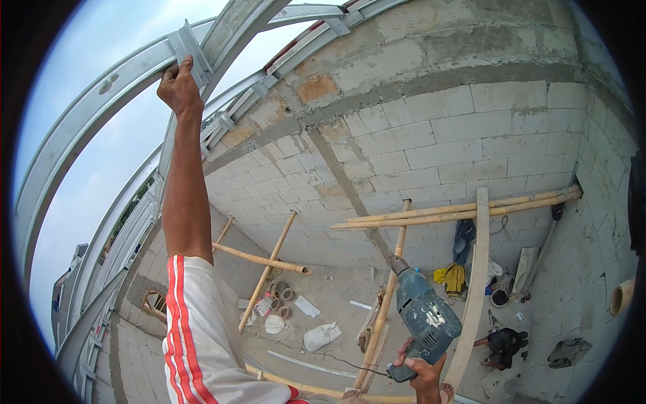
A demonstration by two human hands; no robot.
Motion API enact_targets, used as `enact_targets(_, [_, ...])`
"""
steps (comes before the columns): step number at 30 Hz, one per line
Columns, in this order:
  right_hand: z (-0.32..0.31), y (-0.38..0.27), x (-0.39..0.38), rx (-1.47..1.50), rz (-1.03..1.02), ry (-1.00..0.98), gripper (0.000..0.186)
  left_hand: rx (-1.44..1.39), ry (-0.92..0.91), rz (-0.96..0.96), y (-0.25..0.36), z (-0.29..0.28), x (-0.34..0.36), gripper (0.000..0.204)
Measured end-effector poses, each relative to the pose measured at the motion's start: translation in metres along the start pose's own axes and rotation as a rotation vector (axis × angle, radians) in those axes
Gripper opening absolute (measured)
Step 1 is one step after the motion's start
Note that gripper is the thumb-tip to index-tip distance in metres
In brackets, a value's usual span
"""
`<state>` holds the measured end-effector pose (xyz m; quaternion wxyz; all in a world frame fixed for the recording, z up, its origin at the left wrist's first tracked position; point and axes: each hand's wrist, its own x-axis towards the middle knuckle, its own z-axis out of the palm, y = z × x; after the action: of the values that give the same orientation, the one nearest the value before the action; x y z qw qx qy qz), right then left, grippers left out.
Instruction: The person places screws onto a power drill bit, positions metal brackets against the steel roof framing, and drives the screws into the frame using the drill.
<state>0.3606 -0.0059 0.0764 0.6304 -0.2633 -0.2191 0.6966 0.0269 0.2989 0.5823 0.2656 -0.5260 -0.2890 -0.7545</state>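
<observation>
My left hand (180, 87) is raised high, fingers closed on the edge of a galvanized steel roof truss member (108, 84) where a short steel bracket (184, 47) joins it. My right hand (420, 374) grips the handle of a worn teal power drill (427, 313) at the lower right. The drill points up and away, its chuck (397, 262) in front of the block wall, touching nothing that I can make out. Its dark cord trails leftward from the handle.
Block walls (444, 145) surround a floor below with buckets (286, 294), a white sack (321, 337) and a yellow item (452, 277). Bamboo scaffold poles (269, 262) and a long wooden plank (479, 256) span beneath me. A crouching person in dark clothes (503, 347) is at the lower right.
</observation>
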Motion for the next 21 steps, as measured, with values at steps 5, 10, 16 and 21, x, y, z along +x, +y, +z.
enact_targets(5, [-0.005,-0.003,0.009,0.024,-0.01,0.016,0.045,0.015,-0.002,0.004,-0.005,0.001,-0.002,0.024])
enact_targets(10, [-0.009,0.0,0.013,0.015,-0.034,0.02,0.046,0.006,0.004,0.017,0.0,0.006,-0.004,0.025])
enact_targets(16, [-0.002,0.0,0.015,-0.007,-0.024,0.023,0.048,-0.005,0.0,0.083,-0.006,0.011,-0.005,0.024])
enact_targets(21, [0.01,-0.002,0.013,-0.041,-0.032,0.027,0.048,-0.029,0.002,0.018,-0.002,0.012,-0.012,0.024])
